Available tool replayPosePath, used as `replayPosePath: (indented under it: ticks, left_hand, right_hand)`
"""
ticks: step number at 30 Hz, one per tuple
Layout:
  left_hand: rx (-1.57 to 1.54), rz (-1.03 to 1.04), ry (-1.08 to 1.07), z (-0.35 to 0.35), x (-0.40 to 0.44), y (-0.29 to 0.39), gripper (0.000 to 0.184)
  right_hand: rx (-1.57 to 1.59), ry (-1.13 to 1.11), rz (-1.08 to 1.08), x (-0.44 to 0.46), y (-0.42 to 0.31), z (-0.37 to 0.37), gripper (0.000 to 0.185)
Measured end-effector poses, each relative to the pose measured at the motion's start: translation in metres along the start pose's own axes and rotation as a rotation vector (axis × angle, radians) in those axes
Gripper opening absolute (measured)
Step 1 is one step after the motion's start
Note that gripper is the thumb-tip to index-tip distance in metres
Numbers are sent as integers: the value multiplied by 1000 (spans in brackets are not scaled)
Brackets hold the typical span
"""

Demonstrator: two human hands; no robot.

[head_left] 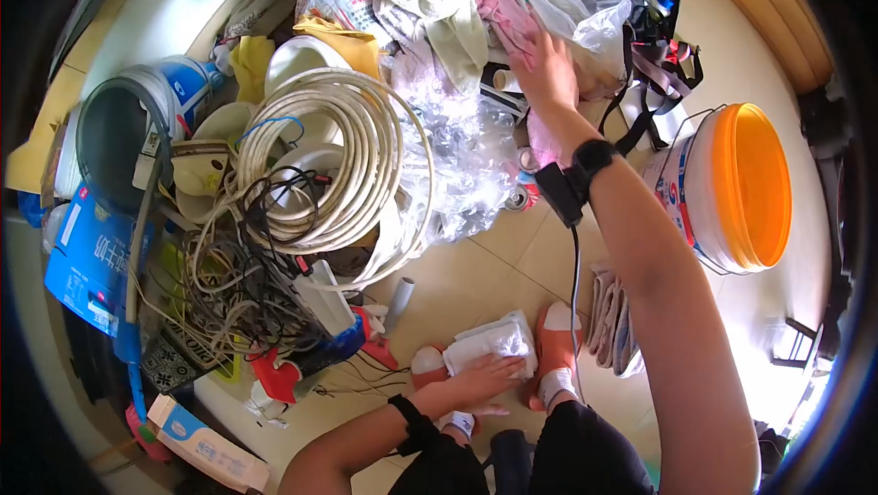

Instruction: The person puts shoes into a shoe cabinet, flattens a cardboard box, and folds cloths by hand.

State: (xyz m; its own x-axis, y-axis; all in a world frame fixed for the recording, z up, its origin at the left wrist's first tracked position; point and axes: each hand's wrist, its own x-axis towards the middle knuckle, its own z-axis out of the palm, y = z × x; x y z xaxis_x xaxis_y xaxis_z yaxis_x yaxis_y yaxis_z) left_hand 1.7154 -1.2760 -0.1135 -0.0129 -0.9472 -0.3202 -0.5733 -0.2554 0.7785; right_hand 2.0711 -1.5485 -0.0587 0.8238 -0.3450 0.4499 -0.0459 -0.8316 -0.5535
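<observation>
My right hand [551, 76] reaches far forward into the pile, its fingers closed at the edge of a pink cloth [489, 3]; the fingertips are partly hidden. A clear plastic bag [581, 15] lies just right of it, and a light green cloth [448, 24] to its left. Near my feet, my left hand [483, 382] lies with fingers stretched out against a folded white bundle [494, 341] with a shiny, plastic-like surface. That bundle is on the floor between my orange slippers [557, 339]. My left thumb stands apart from the fingers.
A coil of white hose or cable [384, 175] sits on the left above tangled wires [233, 298]. Behind it is a dark bucket [110, 143]. Crumpled clear plastic [462, 161] fills the middle. An orange-rimmed bucket [732, 188] stands right, with folded cloths [611, 321] nearer me.
</observation>
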Motion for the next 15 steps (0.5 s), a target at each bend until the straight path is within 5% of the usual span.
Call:
replayPosePath:
  ticks: [2, 4, 9, 12, 15]
  left_hand:
    - [-151, -28, -17, -10, 1, -2, 69]
    - [-630, -22, 9, -25, -2, -5, 68]
    - [-783, -158, 115, -68, -33, 10, 67]
    - [-879, -180, 272, -66, -52, 7, 65]
    - [-854, -269, 375, -68, -64, -1, 61]
  right_hand:
    - [-39, -13, -64, 20, -18, 11, 65]
    - [-111, -155, -8, 45, -39, 19, 90]
    - [75, -186, 78, 90, -103, 50, 119]
    - [-23, -298, 178, 101, -128, 68, 114]
    - [-83, -335, 223, 102, -108, 99, 85]
